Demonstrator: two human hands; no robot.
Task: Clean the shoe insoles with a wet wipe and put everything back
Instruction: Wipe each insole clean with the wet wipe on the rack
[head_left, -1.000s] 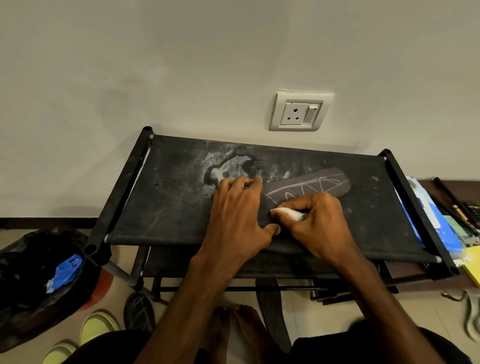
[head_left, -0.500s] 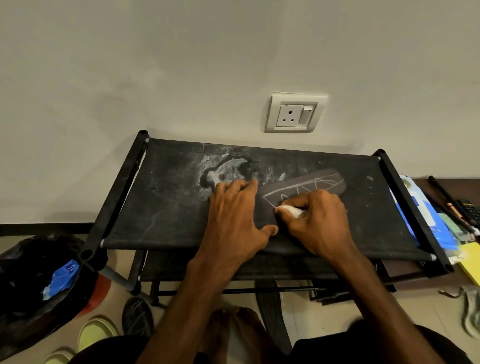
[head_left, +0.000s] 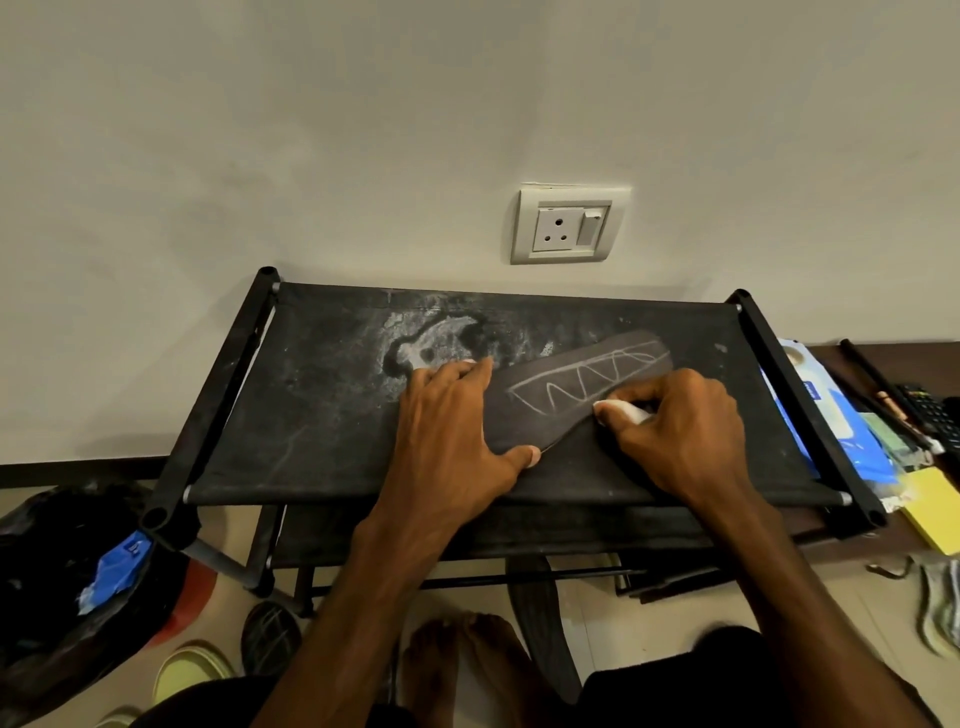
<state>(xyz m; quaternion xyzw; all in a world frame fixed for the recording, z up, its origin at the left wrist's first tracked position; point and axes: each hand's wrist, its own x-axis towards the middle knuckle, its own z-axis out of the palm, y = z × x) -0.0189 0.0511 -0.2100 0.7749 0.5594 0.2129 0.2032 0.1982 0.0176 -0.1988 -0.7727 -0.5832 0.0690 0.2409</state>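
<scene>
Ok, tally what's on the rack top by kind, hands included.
Insole: 1
Wipe: 1
Hands: 2 (left hand pressing the insole, right hand pinching the wipe)
Total: 4

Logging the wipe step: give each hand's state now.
Left hand: open, flat, pressing down on the insole.
Right hand: closed on the wet wipe, at the insole.

Nothing legible shows. The blue pack (head_left: 836, 421) at the right bears a small label — too blurred to read.
</scene>
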